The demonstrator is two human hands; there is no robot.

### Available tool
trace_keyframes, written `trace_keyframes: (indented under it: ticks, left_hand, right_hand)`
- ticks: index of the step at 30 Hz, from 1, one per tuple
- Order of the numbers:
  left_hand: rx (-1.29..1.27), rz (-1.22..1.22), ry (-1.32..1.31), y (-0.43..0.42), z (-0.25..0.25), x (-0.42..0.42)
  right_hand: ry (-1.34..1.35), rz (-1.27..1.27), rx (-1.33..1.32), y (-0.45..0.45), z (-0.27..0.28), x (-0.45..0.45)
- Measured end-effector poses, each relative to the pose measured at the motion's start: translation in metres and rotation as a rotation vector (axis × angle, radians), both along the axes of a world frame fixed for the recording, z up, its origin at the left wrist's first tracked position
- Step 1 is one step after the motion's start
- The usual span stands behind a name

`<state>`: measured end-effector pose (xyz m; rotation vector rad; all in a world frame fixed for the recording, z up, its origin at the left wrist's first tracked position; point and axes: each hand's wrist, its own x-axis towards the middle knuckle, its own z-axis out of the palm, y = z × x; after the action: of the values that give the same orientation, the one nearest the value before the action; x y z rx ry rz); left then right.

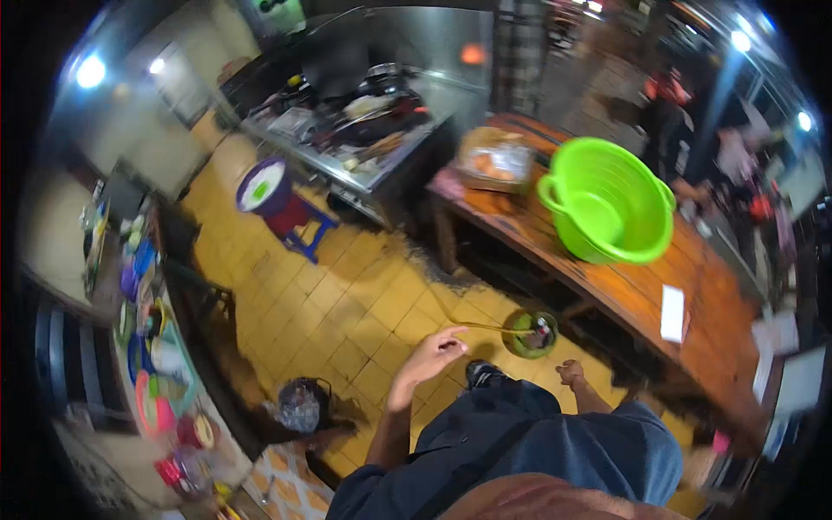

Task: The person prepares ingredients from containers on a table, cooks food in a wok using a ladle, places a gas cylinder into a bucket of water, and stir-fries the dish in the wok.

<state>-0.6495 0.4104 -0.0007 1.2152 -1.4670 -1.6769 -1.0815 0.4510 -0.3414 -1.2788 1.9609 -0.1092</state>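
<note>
My left hand [431, 357] is stretched forward over the tiled floor, its fingers partly bent and apart, with nothing seen in it. Just beyond its fingertips runs a thin yellow hose-like length [487, 327], which reaches to a round green container [523, 345] on the floor. Dark and whitish things lie inside that container, too blurred to name. My right hand [570, 373] hangs low to the right of the container, fingers curled in, with nothing visible in them.
A wooden table [706, 325] on the right bears a bright green basin [607, 201] and a white paper [672, 313]. A purple tub [262, 186] sits by a blue stool [310, 238]. Ahead is a cluttered metal counter [373, 178]; a black bin [303, 404] stands at left.
</note>
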Motion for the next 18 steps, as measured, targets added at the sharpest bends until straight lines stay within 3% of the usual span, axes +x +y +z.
trace_keyframes:
  ticks: [2,4,5,6,7,9,10,12,13,14,15,16,17,18]
  left_hand:
    - [-0.06,0.173,0.03,-0.012,0.02,0.054]
    - [-0.08,0.285,0.064,-0.028,0.041,0.114]
    - [-0.078,0.33,0.131,-0.038,0.045,0.143]
    - [-0.099,0.354,0.126,-0.052,0.041,0.173]
    - [-0.108,0.432,0.032,-0.066,0.033,0.204]
    - [-0.138,0.567,-0.142,-0.092,0.001,0.263]
    - [-0.128,0.571,-0.165,-0.101,-0.01,0.291]
    - [-0.007,0.602,-0.351,-0.123,-0.024,0.336]
    - [0.083,0.603,-0.327,-0.13,-0.033,0.359]
    - [0.102,0.599,-0.343,-0.137,-0.03,0.379]
    - [0.093,0.599,-0.381,-0.139,-0.028,0.395]
    - [0.079,0.595,-0.417,-0.143,-0.027,0.412]
    - [0.023,0.569,-0.403,-0.148,-0.03,0.432]
    - [0.015,0.556,-0.401,-0.155,-0.034,0.451]
  right_hand:
    - [-0.177,-0.107,0.005,-0.054,0.078,0.083]
    - [-0.07,0.188,-0.13,-0.122,0.018,0.136]
    - [-0.277,0.223,-0.232,-0.151,0.049,0.188]
    - [-0.374,0.214,-0.259,-0.185,0.061,0.232]
    - [-0.526,0.105,-0.107,-0.211,0.149,0.298]
    - [-0.705,0.293,-0.193,-0.283,0.156,0.373]
    - [-0.849,0.443,-0.391,-0.323,0.13,0.406]
    - [-0.777,0.496,-0.428,-0.393,0.168,0.492]
    - [-0.827,0.57,-0.546,-0.435,0.162,0.532]
    - [-0.792,0.503,-0.509,-0.459,0.199,0.57]
    - [-0.909,0.511,-0.312,-0.473,0.265,0.598]
    - [-0.959,0.426,-0.174,-0.519,0.245,0.631]
    - [-1.11,0.13,-0.21,-0.542,0.259,0.666]
    - [-1.187,0.004,-0.17,-0.565,0.276,0.694]
